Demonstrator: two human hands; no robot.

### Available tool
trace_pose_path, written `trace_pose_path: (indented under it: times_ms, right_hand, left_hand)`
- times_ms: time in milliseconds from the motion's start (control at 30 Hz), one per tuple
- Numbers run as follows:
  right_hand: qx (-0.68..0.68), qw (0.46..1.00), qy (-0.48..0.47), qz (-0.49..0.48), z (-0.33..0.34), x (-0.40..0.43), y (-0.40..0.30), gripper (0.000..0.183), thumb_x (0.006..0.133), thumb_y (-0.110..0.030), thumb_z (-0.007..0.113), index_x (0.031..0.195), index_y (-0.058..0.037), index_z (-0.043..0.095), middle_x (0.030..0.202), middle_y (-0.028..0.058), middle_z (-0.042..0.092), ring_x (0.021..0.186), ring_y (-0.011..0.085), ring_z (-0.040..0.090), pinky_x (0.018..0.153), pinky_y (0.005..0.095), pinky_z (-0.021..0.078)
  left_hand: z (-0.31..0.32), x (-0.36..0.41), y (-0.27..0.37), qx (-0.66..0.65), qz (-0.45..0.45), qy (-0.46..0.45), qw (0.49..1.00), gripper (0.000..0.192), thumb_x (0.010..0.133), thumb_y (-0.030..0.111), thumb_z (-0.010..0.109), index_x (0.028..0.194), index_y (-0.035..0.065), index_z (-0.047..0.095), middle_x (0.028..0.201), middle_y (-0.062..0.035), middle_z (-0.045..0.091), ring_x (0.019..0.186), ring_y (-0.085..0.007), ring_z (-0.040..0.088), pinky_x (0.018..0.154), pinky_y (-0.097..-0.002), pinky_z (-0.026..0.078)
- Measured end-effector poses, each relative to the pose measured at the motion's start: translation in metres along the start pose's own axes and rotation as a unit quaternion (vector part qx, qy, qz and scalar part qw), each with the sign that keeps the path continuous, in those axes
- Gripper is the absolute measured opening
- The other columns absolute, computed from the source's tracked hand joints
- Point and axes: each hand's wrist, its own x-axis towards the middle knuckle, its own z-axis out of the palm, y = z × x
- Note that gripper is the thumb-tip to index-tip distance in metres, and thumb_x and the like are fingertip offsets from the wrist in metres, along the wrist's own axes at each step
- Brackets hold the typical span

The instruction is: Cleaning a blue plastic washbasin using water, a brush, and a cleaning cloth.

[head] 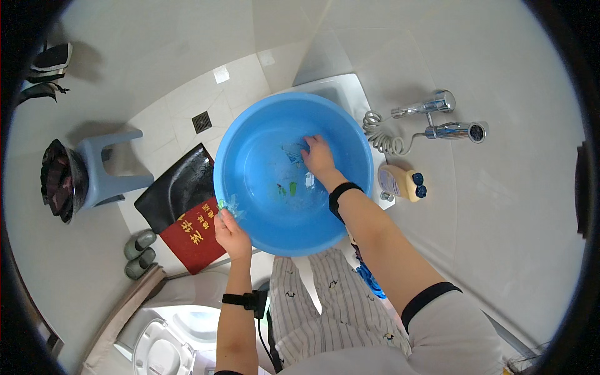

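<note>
A large round blue plastic basin [262, 122] stands in front of me, over the corner of a white tray-like fixture. My left hand [233, 239] grips its near left rim. A crumpled, translucent piece with green on it [229, 207] lies by the fingertips there; what it is I cannot tell. My right hand [319, 157] reaches down inside the basin, fingers spread near the bottom. Beside those fingers is a dark blue patterned patch [293, 153]. Green marks [293, 188] show on the basin's bottom; whether they are printed or loose is unclear.
A wall tap with a coiled hose and hand shower [450, 131] is at right, above a cream pump bottle [398, 182]. A red and black mat [187, 201] lies left. Beyond are a plastic stool [110, 164], green slippers [139, 255], a floor drain [201, 122] and a toilet [164, 351].
</note>
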Motion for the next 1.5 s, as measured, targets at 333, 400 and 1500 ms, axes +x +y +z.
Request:
trace_pose_path:
  times_ms: [333,400,1500]
  right_hand:
    - [0.003,0.998,-0.059,0.008,0.009,0.006,-0.001,0.016,0.074,-0.01,0.065,0.088,-0.0049,0.062,0.097,0.0151,0.057,0.094,0.0356,0.054,0.082,0.0421,0.0462]
    - [0.008,0.999,-0.043,-0.002,0.012,0.007,0.0,0.014,0.074,-0.011,0.064,0.086,-0.0048,0.062,0.095,0.0155,0.058,0.092,0.0356,0.055,0.08,0.0423,0.0466]
    - [0.012,0.93,-0.321,-0.179,-0.059,-0.028,-0.041,0.006,0.079,-0.003,0.052,0.085,-0.001,0.052,0.086,0.0182,0.056,0.086,0.0372,0.054,0.074,0.044,0.0442]
  left_hand:
    - [0.003,-0.005,0.006,-0.048,-0.002,0.01,0.999,0.035,0.097,0.029,0.04,0.081,0.0,0.05,0.068,-0.0061,0.054,0.061,-0.0139,0.049,0.058,-0.0299,0.042]
    - [0.004,-0.006,0.008,-0.03,-0.011,0.009,0.999,0.035,0.097,0.029,0.04,0.081,0.0002,0.05,0.069,-0.0055,0.054,0.062,-0.0132,0.049,0.059,-0.0295,0.042]
    - [0.014,0.008,0.015,-0.152,-0.017,0.056,0.987,0.032,0.097,0.026,0.041,0.085,-0.0012,0.055,0.072,-0.004,0.057,0.063,-0.0097,0.049,0.058,-0.0261,0.042]
